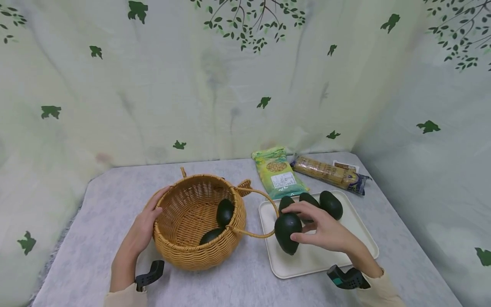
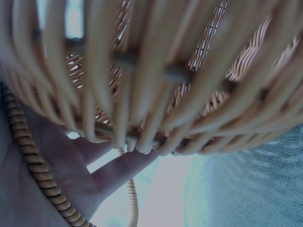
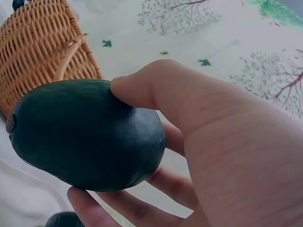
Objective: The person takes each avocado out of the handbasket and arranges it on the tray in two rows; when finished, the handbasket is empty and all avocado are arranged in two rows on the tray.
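Note:
My right hand (image 1: 322,226) grips a dark green avocado (image 1: 287,232) between thumb and fingers, over the tray's left side. In the right wrist view the avocado (image 3: 90,135) lies sideways, stem end to the left. A round wicker basket (image 1: 192,256) stands left of the tray, with two avocados (image 1: 225,212) inside. My left hand (image 1: 143,224) rests against the basket's left side at the rim. The left wrist view shows its fingers (image 2: 125,170) extended beside the wicker, a coiled handle (image 2: 40,172) crossing the palm. Three more avocados (image 1: 331,204) lie on the white tray (image 1: 322,265), one partly hidden.
Behind the tray lie a green and yellow food bag (image 1: 277,172) and a long clear-and-blue package (image 1: 330,172). The basket's right handle (image 1: 255,234) hangs outward over the tray's left edge. A leaf-patterned cloth (image 1: 222,85) rises behind the grey table (image 1: 96,213).

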Motion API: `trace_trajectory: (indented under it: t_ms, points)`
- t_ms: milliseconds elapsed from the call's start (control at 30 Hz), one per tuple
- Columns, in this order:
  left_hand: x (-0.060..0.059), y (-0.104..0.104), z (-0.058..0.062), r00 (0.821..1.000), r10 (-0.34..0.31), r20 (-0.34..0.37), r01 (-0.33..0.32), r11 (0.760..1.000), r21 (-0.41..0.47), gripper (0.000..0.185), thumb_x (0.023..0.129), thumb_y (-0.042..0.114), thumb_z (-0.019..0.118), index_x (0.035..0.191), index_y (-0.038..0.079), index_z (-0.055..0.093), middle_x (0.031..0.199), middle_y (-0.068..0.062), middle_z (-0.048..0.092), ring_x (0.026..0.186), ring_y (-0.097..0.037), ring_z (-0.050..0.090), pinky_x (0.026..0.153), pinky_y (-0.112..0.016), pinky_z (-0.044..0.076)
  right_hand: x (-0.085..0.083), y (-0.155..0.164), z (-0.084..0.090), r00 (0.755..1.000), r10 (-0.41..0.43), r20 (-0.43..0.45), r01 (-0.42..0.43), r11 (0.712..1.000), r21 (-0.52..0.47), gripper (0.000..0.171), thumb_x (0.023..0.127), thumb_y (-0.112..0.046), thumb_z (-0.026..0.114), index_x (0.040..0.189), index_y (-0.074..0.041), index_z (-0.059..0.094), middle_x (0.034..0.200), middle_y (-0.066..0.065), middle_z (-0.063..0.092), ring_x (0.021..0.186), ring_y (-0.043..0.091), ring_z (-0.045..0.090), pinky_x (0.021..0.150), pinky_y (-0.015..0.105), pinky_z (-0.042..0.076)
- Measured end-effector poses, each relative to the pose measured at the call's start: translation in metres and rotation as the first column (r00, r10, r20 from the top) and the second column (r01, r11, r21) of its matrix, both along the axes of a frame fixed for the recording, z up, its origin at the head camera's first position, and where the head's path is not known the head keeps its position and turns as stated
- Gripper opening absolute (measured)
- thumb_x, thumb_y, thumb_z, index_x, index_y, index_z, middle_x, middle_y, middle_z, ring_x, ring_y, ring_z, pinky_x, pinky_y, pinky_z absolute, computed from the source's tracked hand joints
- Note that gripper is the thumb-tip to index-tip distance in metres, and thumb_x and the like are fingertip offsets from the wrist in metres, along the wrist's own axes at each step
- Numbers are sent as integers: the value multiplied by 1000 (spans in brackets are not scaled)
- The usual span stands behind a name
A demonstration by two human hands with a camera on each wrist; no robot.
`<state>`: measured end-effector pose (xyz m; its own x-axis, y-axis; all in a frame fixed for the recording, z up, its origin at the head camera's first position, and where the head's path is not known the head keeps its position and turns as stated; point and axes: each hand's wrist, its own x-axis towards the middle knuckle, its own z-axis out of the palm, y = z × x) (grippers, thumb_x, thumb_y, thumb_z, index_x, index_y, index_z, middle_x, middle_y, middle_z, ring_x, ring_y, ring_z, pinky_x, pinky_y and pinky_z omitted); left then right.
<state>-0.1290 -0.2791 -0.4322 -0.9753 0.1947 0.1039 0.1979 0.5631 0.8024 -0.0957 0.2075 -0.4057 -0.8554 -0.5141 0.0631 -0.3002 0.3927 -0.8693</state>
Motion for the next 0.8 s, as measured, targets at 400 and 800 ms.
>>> trace_trajectory:
  t_ms: [400, 800]
  points:
    - [1, 0, 0, 1000, -3, 2, 3, 1000, 20, 52, 114, 29, 22, 164, 39, 22, 170, -10, 25, 150, -49, 28, 108, -81, 27, 12, 16, -25, 993, -90, 81, 85, 995, 61, 53, 90, -30, 81, 134, -18, 54, 139, 15, 57, 125, 44, 61, 81, 30, 60]
    - [1, 0, -1, 1000, -3, -1, 3, 1000, 22, 52, 114, 28, 22, 164, 39, 22, 170, -9, 24, 150, -50, 28, 107, -81, 27, 21, 21, -44, 995, -74, 61, 69, 995, 78, 56, 89, -32, 83, 134, -13, 56, 136, 14, 58, 119, 41, 65, 78, 29, 61]
